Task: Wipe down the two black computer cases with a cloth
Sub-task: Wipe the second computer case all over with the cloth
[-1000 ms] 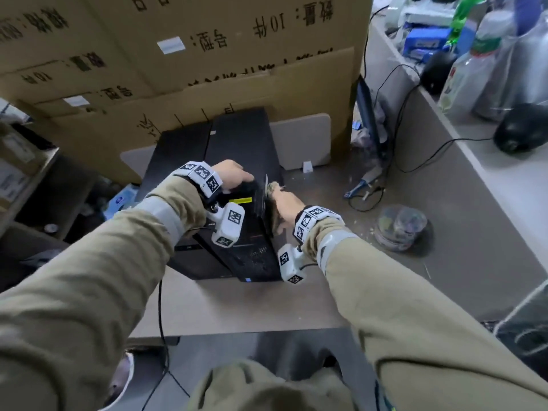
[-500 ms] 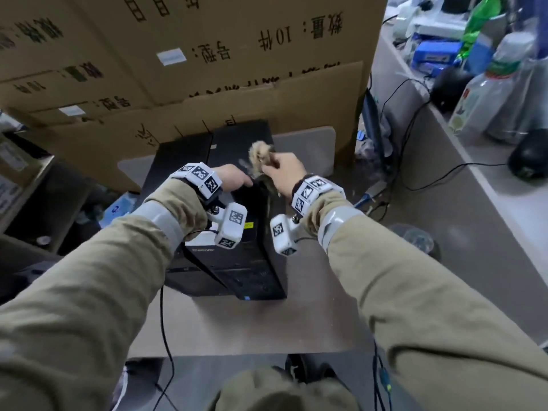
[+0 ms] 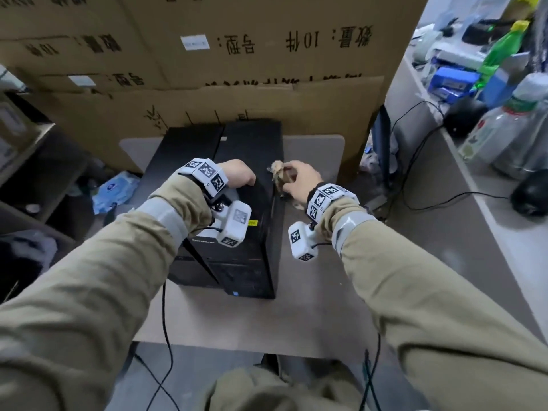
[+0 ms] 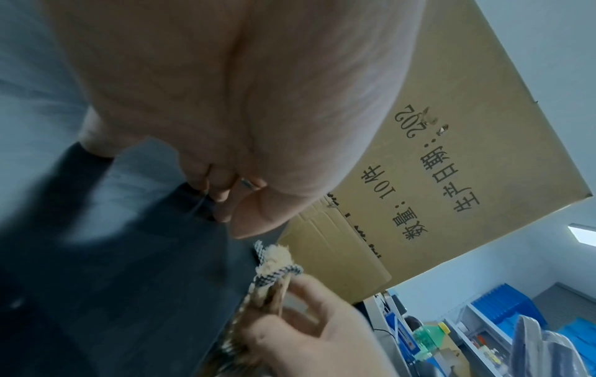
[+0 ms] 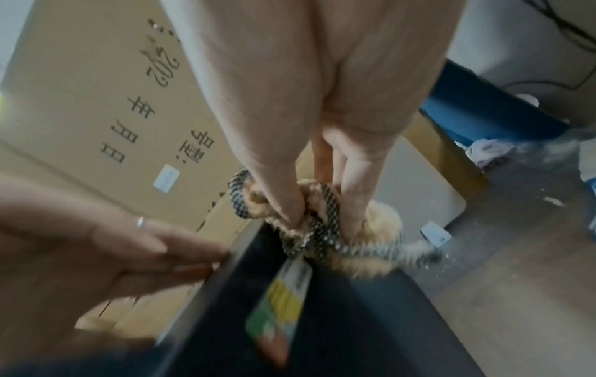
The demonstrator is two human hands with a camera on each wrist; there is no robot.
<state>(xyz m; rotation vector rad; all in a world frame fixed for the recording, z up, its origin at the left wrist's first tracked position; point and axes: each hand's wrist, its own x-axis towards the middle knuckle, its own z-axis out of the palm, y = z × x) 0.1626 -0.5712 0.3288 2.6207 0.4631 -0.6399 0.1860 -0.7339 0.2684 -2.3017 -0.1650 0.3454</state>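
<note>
Two black computer cases stand side by side on a small table [image 3: 311, 307]: the left case [image 3: 189, 149] and the right case [image 3: 252, 143]. My left hand [image 3: 240, 176] rests on top of the right case; the right wrist view shows this left hand [image 5: 180, 255] with straight fingers against the case's top edge. My right hand [image 3: 299, 179] grips a bunched beige cloth [image 3: 278, 173] with a black-and-white checked border at the right case's upper right edge. In the right wrist view the cloth [image 5: 384, 216] is held against the right case [image 5: 371, 318], just beyond a yellow-green sticker [image 5: 280, 293].
Stacked cardboard boxes [image 3: 237, 69] rise right behind the cases. A blue wipes pack [image 3: 115, 188] lies low on the left. To the right, black cables [image 3: 415, 161] run over a desk [image 3: 474, 232] holding bottles [image 3: 501, 126] and dark round objects.
My right hand has carried the cloth up from the right case's side near the front to its upper right edge, farther back. The left hand has stayed on top.
</note>
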